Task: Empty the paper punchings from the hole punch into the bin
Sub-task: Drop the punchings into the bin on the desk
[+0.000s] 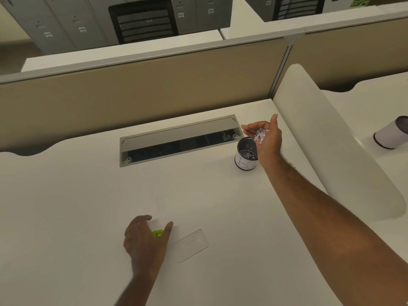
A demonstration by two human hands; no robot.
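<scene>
A small white cylindrical bin (244, 161) with a dark rim and a hand-drawn letter stands on the white desk at the far right. My right hand (268, 138) is cupped and tilted just above its mouth, holding a heap of pale paper punchings (260, 134); some lie inside the bin. Near the desk's front, my left hand (144, 237) rests over a small green hole punch (157, 233), fingers spread around it; most of the punch is hidden. A clear plastic cover (191, 245) lies flat just right of that hand.
An open grey cable tray (178, 140) is sunk into the desk behind the work area. A beige partition (141, 89) runs along the back and a white divider (326, 138) stands at the right. Another white cylinder (391, 133) sits on the neighbouring desk.
</scene>
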